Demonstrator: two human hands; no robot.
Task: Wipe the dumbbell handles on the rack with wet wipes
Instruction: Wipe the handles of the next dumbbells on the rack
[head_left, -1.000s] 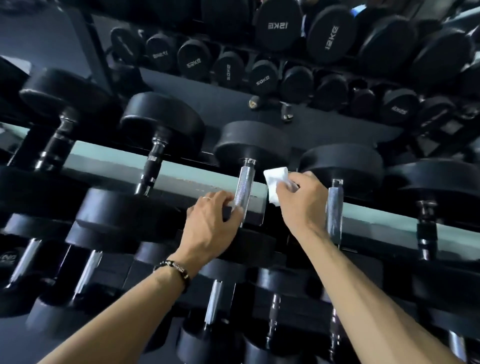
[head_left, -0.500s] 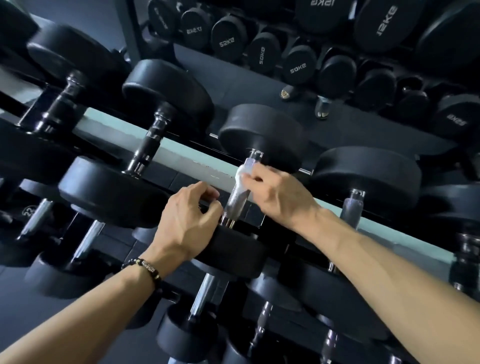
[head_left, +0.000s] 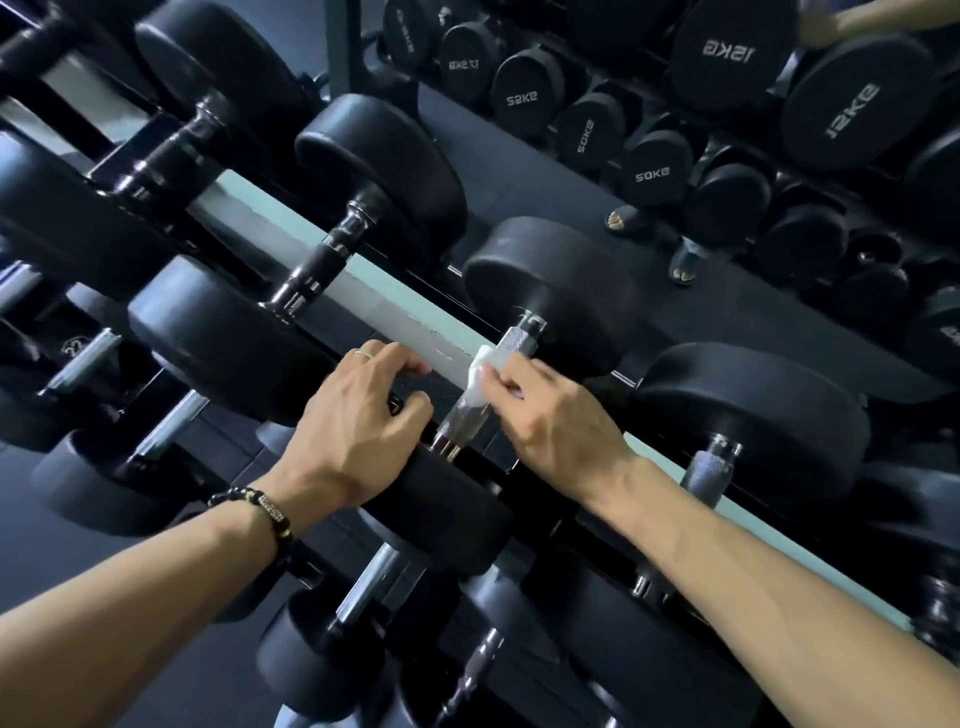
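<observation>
The right hand (head_left: 550, 410) pinches a small white wet wipe (head_left: 480, 376) and wraps it around the knurled silver steel handle (head_left: 485, 384) of a black rubber-headed dumbbell (head_left: 550, 296) that lies across the pale green rail (head_left: 374, 291) of the dark steel rack. The left hand (head_left: 358, 431) rests with curled fingers over the near head (head_left: 441, 509) of the same dumbbell, apparently steadying it rather than lifting it.

The dumbbell is likely heavy and stiff, so it should stay put under rubbing; the round heads could roll a little in their cradle, which the bracing hand guards against. The wipe is thin, soft and damp, and will probably bunch or tear on the rough knurling, so it is best folded around the bar and gripped between thumb and fingers, then twisted and slid along the length. Neighbouring handles, one to the right (head_left: 711, 465) and a darker one to the left (head_left: 317, 270), appear to await the same treatment.
</observation>
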